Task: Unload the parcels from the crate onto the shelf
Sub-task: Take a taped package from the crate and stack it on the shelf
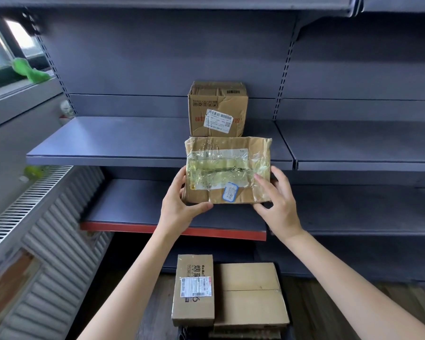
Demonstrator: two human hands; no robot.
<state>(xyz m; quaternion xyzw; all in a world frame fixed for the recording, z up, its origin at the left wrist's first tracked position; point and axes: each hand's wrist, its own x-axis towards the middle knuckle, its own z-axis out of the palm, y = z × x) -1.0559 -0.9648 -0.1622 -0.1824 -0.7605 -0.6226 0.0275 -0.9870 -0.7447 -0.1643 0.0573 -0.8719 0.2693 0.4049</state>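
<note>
While taped parcel (pixel 227 170) hangs between hands, left grip (pixel 179 204), right grip (pixel 279 204) clasp edges.

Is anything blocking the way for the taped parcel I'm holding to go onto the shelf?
Partly. A dented box already stands on the shelf directly behind the taped parcel, so it cannot go far back there. The shelf surface to either side looks free.

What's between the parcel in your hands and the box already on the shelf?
Nothing, by the head view. The taped parcel, held by left hand and right hand, has its top edge overlapping the base of the shelved box; whether they touch is unclear.
</note>
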